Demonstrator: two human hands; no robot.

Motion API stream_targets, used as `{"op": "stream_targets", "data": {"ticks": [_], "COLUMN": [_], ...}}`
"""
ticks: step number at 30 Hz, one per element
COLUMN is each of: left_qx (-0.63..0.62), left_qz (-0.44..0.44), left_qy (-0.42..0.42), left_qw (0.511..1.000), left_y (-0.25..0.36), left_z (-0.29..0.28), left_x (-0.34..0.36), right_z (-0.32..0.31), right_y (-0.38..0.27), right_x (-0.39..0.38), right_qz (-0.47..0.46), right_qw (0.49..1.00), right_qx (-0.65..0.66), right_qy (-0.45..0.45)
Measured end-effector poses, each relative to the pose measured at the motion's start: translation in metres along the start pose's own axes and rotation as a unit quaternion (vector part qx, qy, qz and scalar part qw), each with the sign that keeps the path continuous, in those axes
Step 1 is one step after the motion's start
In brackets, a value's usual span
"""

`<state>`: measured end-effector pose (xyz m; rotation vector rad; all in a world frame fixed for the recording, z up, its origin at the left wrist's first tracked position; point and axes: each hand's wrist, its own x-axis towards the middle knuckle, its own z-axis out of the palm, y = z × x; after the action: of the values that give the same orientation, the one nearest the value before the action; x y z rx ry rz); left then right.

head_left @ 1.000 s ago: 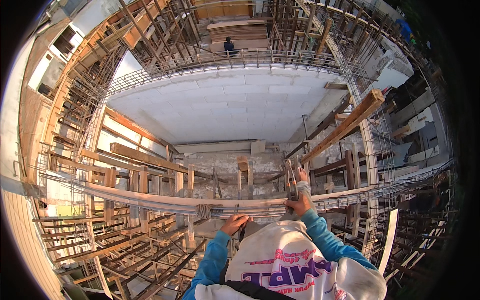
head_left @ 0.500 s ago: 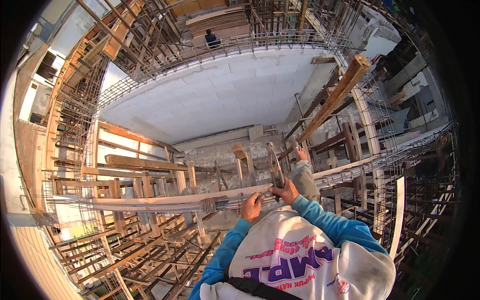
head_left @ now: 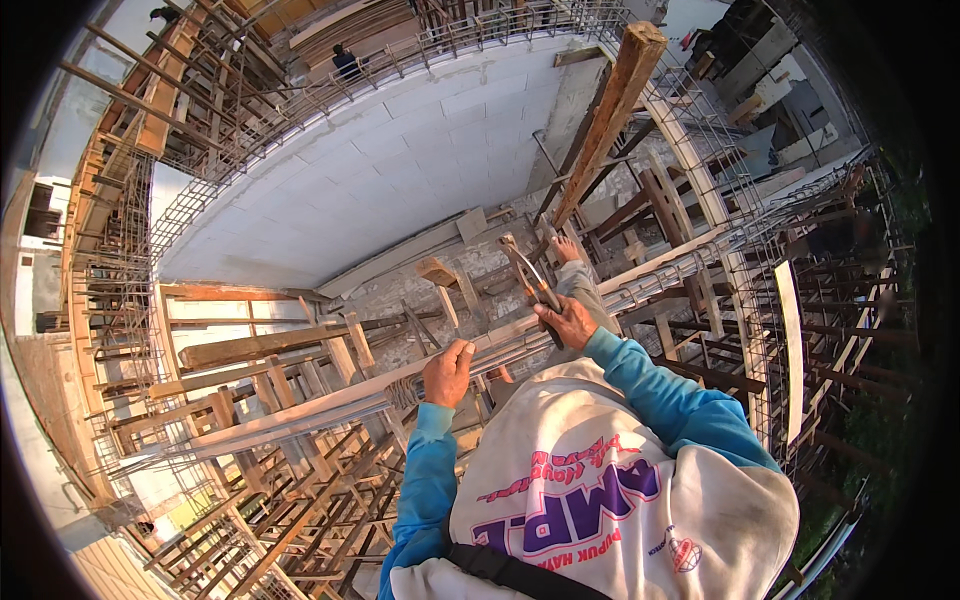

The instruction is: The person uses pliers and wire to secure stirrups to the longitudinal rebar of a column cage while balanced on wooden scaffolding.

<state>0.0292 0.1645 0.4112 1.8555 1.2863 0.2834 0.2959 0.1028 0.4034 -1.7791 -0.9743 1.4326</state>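
Observation:
My right hand (head_left: pixel 571 322) is wrapped round the handles of a pair of long end-cutting pincers (head_left: pixel 526 272), whose jaws point away from me toward the block wall. To the left, my left hand (head_left: pixel 448 375) is closed with its fingers curled, above the steel bars and beside the timber board; whatever it holds, if anything, is hidden. A coil of thin tie wire (head_left: pixel 403 393) lies round the bars just left of that hand. Below both hands run long reinforcing bars (head_left: pixel 340 413) along a pale timber board (head_left: pixel 300 412).
A white block wall (head_left: pixel 380 165) rises beyond. At the right a thick timber post (head_left: pixel 612 120) leans upward, near my bare foot (head_left: pixel 565 247). Timber props and scaffold poles (head_left: pixel 300 500) fill the drop below. A person in dark clothing (head_left: pixel 346 62) is at the far side.
My hands, close together before, are now apart: the left has shifted left and up, while the right stays on the pincers. The whole view has turned and shifted.

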Motion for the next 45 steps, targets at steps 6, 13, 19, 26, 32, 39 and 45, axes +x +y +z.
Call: {"op": "stream_targets", "data": {"ticks": [6, 13, 19, 26, 32, 39, 45], "left_qx": [0.015, 0.082, 0.110, 0.139, 0.182, 0.158, 0.165], "left_qz": [0.057, 0.090, 0.143, 0.131, 0.133, 0.132, 0.167], "left_qy": [-0.015, -0.042, -0.048, -0.082, -0.108, -0.109, -0.117], "left_qw": [0.998, 0.992, 0.982, 0.978, 0.968, 0.972, 0.965], "left_y": [0.029, 0.038, 0.033, 0.031, 0.035, 0.042, 0.035], "left_z": [-0.011, -0.022, -0.021, -0.020, -0.013, -0.020, -0.019], "left_x": [0.014, 0.015, 0.014, 0.016, 0.017, 0.021, 0.022], "right_z": [-0.015, -0.024, -0.034, -0.049, -0.057, -0.053, -0.049], "right_y": [0.016, 0.024, 0.013, 0.013, 0.009, 0.019, 0.035], "right_x": [-0.032, -0.056, -0.059, -0.055, -0.056, -0.063, -0.066], "right_qz": [-0.058, -0.142, -0.103, -0.155, -0.176, -0.160, -0.145], "right_qw": [0.962, 0.930, 0.926, 0.886, 0.877, 0.887, 0.907], "right_qx": [-0.264, -0.338, -0.356, -0.422, -0.431, -0.409, -0.363], "right_qy": [0.049, -0.005, -0.072, -0.114, -0.119, -0.143, -0.155]}}
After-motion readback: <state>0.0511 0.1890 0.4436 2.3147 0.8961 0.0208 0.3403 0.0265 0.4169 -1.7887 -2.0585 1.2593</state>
